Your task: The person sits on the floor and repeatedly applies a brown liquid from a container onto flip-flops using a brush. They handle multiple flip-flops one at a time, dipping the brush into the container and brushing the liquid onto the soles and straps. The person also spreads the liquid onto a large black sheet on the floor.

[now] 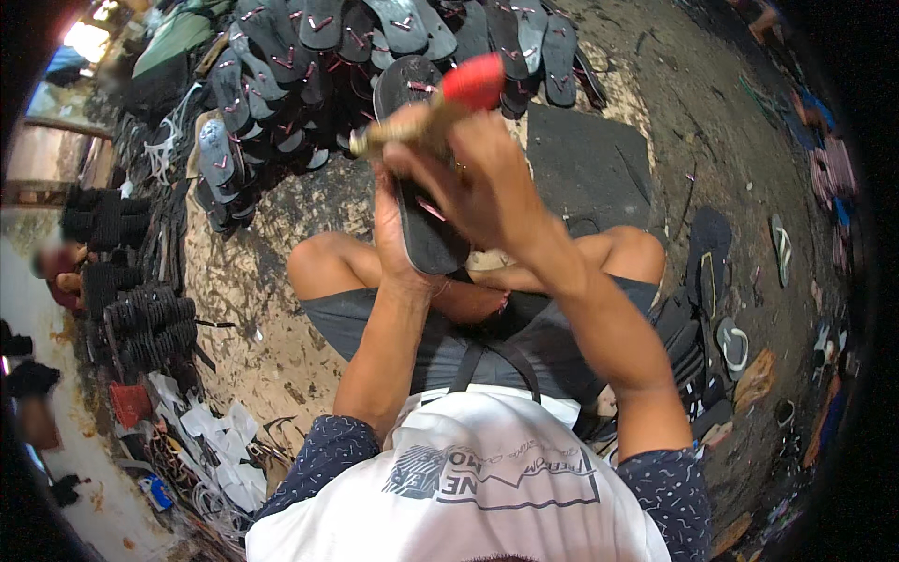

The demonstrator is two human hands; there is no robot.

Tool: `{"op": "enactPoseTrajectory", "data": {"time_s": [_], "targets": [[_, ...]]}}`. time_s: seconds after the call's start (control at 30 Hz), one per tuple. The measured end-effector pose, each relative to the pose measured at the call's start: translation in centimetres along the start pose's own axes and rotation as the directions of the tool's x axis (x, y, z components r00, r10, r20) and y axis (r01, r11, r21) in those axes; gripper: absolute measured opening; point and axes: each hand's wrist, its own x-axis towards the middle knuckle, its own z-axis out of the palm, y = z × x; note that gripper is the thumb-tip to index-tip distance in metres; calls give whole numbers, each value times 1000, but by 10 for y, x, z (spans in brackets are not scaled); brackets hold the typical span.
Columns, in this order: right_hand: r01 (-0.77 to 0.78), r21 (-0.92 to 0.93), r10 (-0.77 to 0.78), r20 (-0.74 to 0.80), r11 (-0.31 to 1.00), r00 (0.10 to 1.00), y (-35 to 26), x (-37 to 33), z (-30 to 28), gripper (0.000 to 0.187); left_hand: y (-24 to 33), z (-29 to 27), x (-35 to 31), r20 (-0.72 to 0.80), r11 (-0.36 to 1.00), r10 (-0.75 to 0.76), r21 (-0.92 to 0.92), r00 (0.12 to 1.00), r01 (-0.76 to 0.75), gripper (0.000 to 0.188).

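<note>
A black flip-flop (435, 245) stands on end in front of my crossed legs, its toe pointing away from me. My left hand (391, 225) is wrapped round its left edge and holds it up. Across the upper part of the flip-flop passes a tool with a red end (473, 82) and a tan shaft, smeared by motion, so I cannot make out its exact kind. My right hand (492, 173) is closed round this tool above the sole. Short pinkish strap pieces show on the flip-flop.
Many dark flip-flops (318, 23) are heaped beyond my hands. A flat black sheet (590, 155) lies ahead to the right. Stacked black pieces (150, 328) and white scraps (225, 440) are at left, where another person (64, 276) partly shows. Loose sandals (733, 347) lie at right.
</note>
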Motion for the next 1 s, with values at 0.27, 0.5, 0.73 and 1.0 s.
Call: {"op": "enactPoseTrajectory", "data": {"time_s": [0.27, 0.5, 0.73, 1.0], "targets": [[55, 393, -77, 39, 918, 996, -45, -35, -1, 29, 93, 4, 25, -39, 821, 169, 558, 985, -119, 70], [-56, 271, 169, -411, 961, 896, 8, -5, -67, 37, 287, 4, -73, -43, 513, 624, 775, 780, -368, 71], [-352, 339, 463, -343, 873, 818, 48, -45, -29, 34, 319, -71, -245, -512, 678, 707, 686, 488, -264, 54], [-501, 238, 554, -294, 832, 779, 51, -43, -32, 42, 320, -33, -222, -228, 432, 815, 852, 533, -295, 27]]}}
